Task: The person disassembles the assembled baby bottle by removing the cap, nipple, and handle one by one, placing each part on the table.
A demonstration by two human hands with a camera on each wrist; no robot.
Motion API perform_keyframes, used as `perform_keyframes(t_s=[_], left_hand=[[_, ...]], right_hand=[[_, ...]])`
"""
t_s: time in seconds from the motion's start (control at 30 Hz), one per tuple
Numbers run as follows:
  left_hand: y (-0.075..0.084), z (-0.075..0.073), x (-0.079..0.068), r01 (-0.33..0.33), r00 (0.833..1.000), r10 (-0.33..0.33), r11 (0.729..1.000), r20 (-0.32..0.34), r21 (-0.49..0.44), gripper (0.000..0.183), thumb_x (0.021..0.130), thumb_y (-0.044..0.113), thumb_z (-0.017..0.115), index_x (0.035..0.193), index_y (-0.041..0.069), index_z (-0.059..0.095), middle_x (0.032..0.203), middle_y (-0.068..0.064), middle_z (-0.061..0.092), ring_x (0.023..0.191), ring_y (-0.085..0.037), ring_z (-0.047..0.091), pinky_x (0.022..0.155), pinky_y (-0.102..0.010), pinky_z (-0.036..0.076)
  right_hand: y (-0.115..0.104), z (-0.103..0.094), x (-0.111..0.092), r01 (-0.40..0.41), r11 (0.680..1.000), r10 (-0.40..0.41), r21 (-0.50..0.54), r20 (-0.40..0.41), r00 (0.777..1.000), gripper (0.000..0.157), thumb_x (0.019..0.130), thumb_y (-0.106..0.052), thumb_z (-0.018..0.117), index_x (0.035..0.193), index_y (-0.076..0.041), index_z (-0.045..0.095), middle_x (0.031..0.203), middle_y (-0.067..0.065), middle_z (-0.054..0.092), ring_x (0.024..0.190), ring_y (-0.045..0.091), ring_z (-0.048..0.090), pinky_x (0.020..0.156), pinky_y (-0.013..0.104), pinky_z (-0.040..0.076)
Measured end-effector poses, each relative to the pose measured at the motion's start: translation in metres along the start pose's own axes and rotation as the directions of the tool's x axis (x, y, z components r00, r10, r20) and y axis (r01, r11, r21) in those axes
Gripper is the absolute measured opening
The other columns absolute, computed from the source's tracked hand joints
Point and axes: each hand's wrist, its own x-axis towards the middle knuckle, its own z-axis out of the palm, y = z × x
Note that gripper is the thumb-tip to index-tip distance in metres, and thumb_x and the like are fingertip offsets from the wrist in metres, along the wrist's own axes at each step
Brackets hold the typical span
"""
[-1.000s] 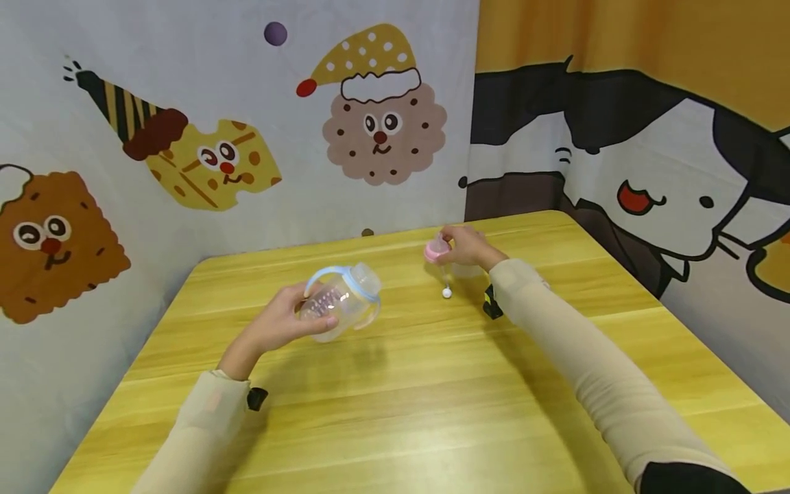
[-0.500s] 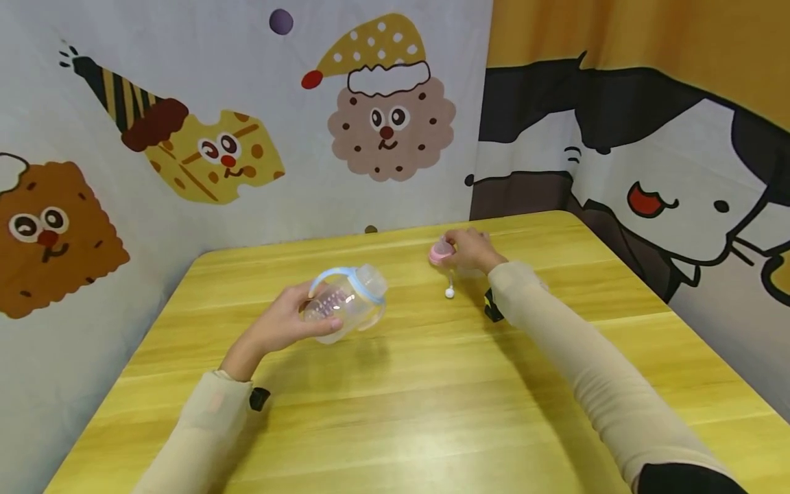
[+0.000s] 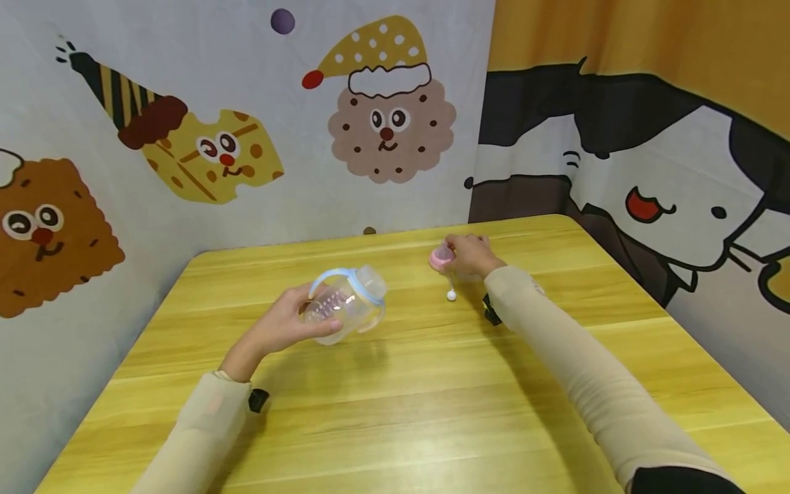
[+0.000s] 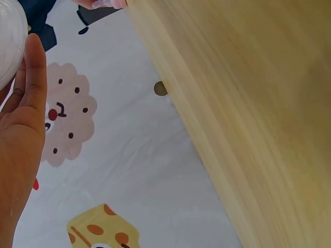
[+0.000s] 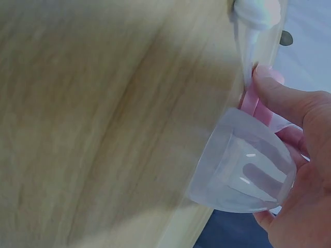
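Observation:
My left hand (image 3: pixel 279 321) grips a clear baby bottle (image 3: pixel 339 309) with a pale blue handle ring, tilted over the table, its uncapped neck pointing up and right. In the left wrist view the bottle's round base (image 4: pixel 10 44) shows beside the fingers. Farther back, my right hand (image 3: pixel 474 254) pinches a pink nipple collar (image 3: pixel 440 259). A straw (image 5: pixel 249 59) hangs from the collar and ends in a white weighted ball (image 3: pixel 451 295). The right wrist view shows a translucent dome cap (image 5: pixel 212 165) held in the same hand's other fingers, its mouth toward the tabletop.
The wood-grain table (image 3: pixel 395 412) stretches beneath both arms. Behind its far edge hangs a pale curtain (image 3: pixel 296 206) printed with cartoon biscuits and cheese. A cat-print curtain (image 3: pixel 666 151) runs along the right side. A dark wrist device (image 3: pixel 258 399) sits at the left cuff.
The head view has shifted slightly. Both hands keep their holds on the bottle, the nipple collar and the dome cap, with hardly any movement.

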Motion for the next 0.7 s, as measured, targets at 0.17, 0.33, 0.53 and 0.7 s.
perform_keyframes(t_s=[0.17, 0.33, 0.53, 0.7], left_hand=[[0.001, 0.002, 0.003, -0.008, 1.0, 0.008, 1.0, -0.001, -0.003, 0.038, 0.084, 0.012, 0.076, 0.119, 0.009, 0.063, 0.109, -0.008, 0.067, 0.095, -0.023, 0.063, 0.081, -0.035, 0.054], [0.001, 0.005, 0.009, -0.02, 1.0, 0.02, 1.0, 0.005, -0.011, 0.037, 0.084, 0.017, 0.076, 0.119, 0.015, 0.064, 0.108, -0.002, 0.067, 0.095, -0.019, 0.064, 0.08, -0.034, 0.055], [-0.004, 0.007, 0.01, -0.042, 0.999, 0.042, 0.999, 0.014, -0.015, 0.036, 0.085, 0.019, 0.076, 0.119, 0.017, 0.064, 0.107, 0.0, 0.068, 0.094, -0.02, 0.064, 0.081, -0.035, 0.055], [-0.004, 0.008, 0.012, -0.041, 0.999, 0.041, 0.999, 0.005, 0.002, 0.037, 0.084, 0.02, 0.077, 0.119, 0.019, 0.064, 0.107, 0.001, 0.068, 0.095, -0.018, 0.064, 0.082, -0.035, 0.054]], right_hand=[[-0.001, -0.001, 0.002, -0.003, 1.0, 0.003, -0.006, 0.019, 1.0, 0.044, 0.083, -0.026, 0.078, 0.119, -0.01, 0.059, 0.114, 0.008, 0.066, 0.107, 0.032, 0.057, 0.103, 0.054, 0.021], [0.0, -0.001, 0.006, -0.056, 0.998, 0.056, -0.011, 0.031, 0.998, 0.045, 0.079, -0.026, 0.08, 0.116, -0.011, 0.06, 0.113, 0.008, 0.065, 0.103, 0.029, 0.056, 0.105, 0.054, 0.02], [-0.006, 0.0, 0.011, -0.108, 0.994, 0.108, -0.008, 0.056, 0.993, 0.046, 0.076, -0.027, 0.083, 0.113, -0.012, 0.06, 0.111, 0.006, 0.064, 0.099, 0.027, 0.055, 0.105, 0.055, 0.019], [-0.011, -0.006, 0.012, -0.128, 0.992, 0.128, 0.004, 0.055, 0.99, 0.05, 0.074, -0.023, 0.085, 0.115, -0.011, 0.06, 0.112, 0.006, 0.064, 0.102, 0.027, 0.056, 0.108, 0.055, 0.017]])
